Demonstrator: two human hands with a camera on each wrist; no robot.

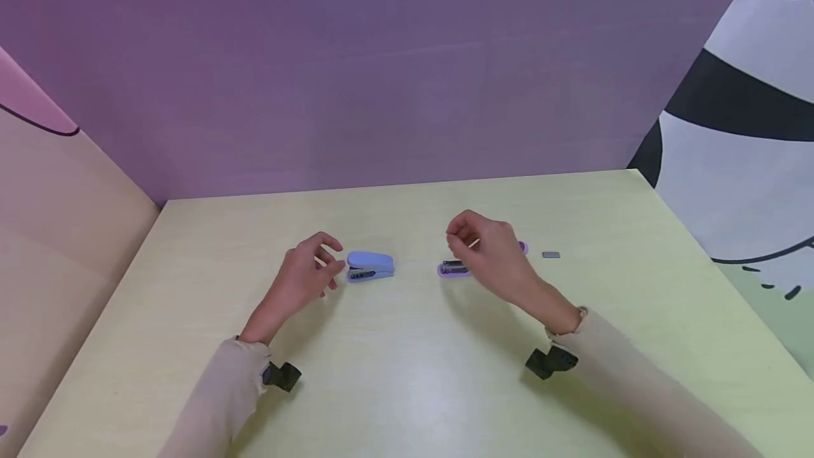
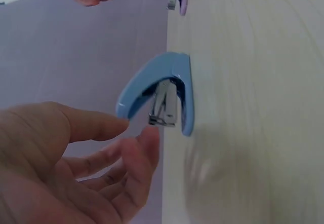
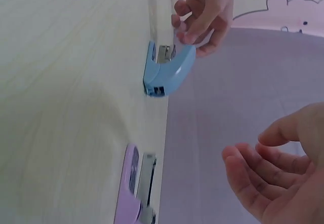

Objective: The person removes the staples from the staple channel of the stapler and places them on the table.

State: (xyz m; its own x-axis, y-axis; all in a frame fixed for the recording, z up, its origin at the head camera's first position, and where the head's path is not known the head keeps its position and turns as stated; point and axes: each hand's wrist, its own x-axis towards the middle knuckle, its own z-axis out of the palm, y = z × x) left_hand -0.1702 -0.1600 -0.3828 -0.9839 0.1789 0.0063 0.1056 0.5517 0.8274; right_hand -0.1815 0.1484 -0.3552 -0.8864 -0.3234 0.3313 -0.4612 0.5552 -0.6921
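Note:
A blue stapler sits on the table with its top raised and metal magazine showing. At its left end is my left hand, thumb and fingers bent loosely and apart. The left wrist view has the thumb tip right by the nose of the blue stapler. Over a purple stapler hovers my right hand, hiding much of it. That purple stapler lies opened out, its metal magazine exposed. In the right wrist view, the right hand has loosely curved fingers with nothing between them.
A small grey strip, like a row of staples, lies to the right of the purple stapler. The pale wooden table ends at a purple wall. Each sleeve carries a black wrist camera, such as the left one.

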